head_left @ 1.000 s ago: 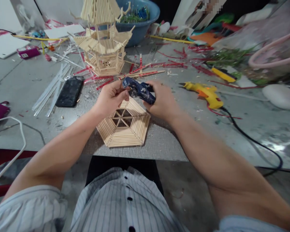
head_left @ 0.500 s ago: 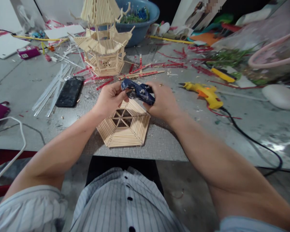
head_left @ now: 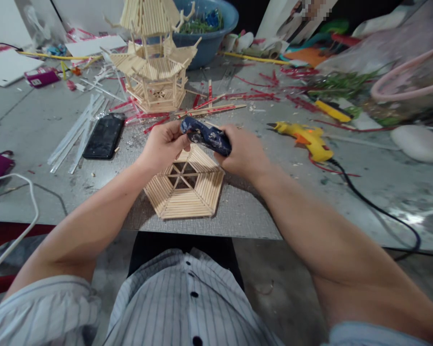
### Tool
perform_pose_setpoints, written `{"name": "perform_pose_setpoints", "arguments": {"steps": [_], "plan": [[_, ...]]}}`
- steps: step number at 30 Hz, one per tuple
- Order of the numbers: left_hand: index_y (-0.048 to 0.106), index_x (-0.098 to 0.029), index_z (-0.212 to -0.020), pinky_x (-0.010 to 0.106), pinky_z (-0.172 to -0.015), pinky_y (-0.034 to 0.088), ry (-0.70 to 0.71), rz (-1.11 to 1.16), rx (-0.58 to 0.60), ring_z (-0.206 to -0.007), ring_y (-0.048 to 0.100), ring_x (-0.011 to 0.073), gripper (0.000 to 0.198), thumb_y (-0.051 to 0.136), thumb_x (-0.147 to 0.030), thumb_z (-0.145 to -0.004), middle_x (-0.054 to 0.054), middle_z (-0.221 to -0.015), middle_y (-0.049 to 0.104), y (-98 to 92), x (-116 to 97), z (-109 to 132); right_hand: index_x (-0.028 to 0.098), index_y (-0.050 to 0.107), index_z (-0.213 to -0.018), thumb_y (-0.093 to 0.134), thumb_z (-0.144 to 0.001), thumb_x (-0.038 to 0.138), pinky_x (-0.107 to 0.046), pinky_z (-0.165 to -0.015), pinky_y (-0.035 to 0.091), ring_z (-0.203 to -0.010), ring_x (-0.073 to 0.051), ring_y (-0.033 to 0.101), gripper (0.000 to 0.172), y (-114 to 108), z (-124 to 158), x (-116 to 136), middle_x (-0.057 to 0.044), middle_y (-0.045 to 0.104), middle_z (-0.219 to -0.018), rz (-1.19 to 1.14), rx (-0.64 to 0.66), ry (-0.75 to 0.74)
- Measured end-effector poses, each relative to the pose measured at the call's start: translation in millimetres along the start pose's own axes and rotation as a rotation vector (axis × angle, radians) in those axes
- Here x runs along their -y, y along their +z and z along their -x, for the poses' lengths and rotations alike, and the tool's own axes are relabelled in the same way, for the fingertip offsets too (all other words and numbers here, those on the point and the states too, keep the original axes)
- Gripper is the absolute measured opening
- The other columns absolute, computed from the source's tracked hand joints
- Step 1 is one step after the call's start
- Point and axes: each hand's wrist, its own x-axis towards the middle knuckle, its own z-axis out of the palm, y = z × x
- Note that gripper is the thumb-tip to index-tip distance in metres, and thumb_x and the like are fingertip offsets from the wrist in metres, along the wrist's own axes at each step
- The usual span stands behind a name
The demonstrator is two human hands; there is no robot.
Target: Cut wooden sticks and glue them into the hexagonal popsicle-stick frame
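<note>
My right hand [head_left: 243, 151] is wrapped round a dark blue hand cutter [head_left: 211, 137] with worn, pale-spotted handles, which are squeezed together. At the cutter's far-left end, my left hand [head_left: 164, 146] is pinched closed; whatever lies between its fingertips is too small or hidden to name. Both hands hover over the rear edge of a hexagonal frame of thin wooden sticks [head_left: 187, 205] with an open, spoked centre. This frame lies flat near the table's front edge, its back part covered by the hands and cutter.
A pagoda model of sticks [head_left: 157, 69] stands behind my hands, before a blue basin [head_left: 207, 48]. A yellow glue gun [head_left: 306, 139] with a black cord lies to the right. Left are a black phone [head_left: 104, 137] and clear glue sticks [head_left: 75, 132]. Red wrapper scraps [head_left: 260, 96] litter the table.
The cutter's handles, apart before, have closed together in my right hand. My left hand stays pinched at the cutter's end, and the hexagonal frame has not moved.
</note>
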Motion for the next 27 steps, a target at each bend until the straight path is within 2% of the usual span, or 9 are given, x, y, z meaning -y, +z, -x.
{"name": "perform_pose_setpoints", "arguments": {"steps": [8, 15, 21, 27], "plan": [[0.049, -0.018, -0.059, 0.018, -0.040, 0.025, 0.040, 0.002, -0.005, -0.040, 0.035, 0.0021, 0.026, 0.058, -0.007, -0.081, -0.006, -0.049, 0.047, -1.0, 2.7, -2.0, 0.017, 0.057, -0.111, 0.057, -0.069, 0.023, -0.044, -0.081, 0.048, -0.097, -0.033, 0.064, 0.043, -0.3, -0.4, 0.8, -0.016, 0.068, -0.105, 0.012, 0.008, -0.005], [0.049, -0.017, -0.059, 0.018, -0.038, 0.024, 0.046, 0.023, 0.001, -0.040, 0.034, 0.0019, 0.026, 0.058, -0.008, -0.080, -0.006, -0.048, 0.047, -1.7, 5.2, -3.1, 0.024, 0.059, -0.100, 0.059, -0.067, 0.025, -0.042, -0.072, 0.048, -0.086, -0.029, 0.064, 0.033, 5.8, -0.5, -4.4, -0.009, 0.069, -0.093, -0.052, -0.077, -0.026], [0.050, -0.018, -0.059, 0.018, -0.037, 0.023, 0.016, 0.037, -0.002, -0.038, 0.034, 0.0017, 0.026, 0.058, -0.008, -0.082, -0.006, -0.048, 0.047, -1.6, 7.5, -2.9, 0.023, 0.058, -0.099, 0.060, -0.067, 0.025, -0.043, -0.071, 0.048, -0.084, -0.031, 0.065, 0.032, 4.5, -1.0, -2.1, -0.012, 0.069, -0.093, -0.011, -0.024, 0.010], [0.048, -0.017, -0.058, 0.017, -0.036, 0.024, -0.030, 0.078, -0.004, -0.036, 0.035, 0.0012, 0.029, 0.056, -0.005, -0.083, -0.007, -0.047, 0.047, -0.6, 7.5, -3.1, 0.024, 0.059, -0.096, 0.060, -0.069, 0.029, -0.044, -0.068, 0.047, -0.079, -0.032, 0.064, 0.028, 9.6, -1.9, -3.7, -0.011, 0.069, -0.087, -0.013, -0.032, 0.025]]}}
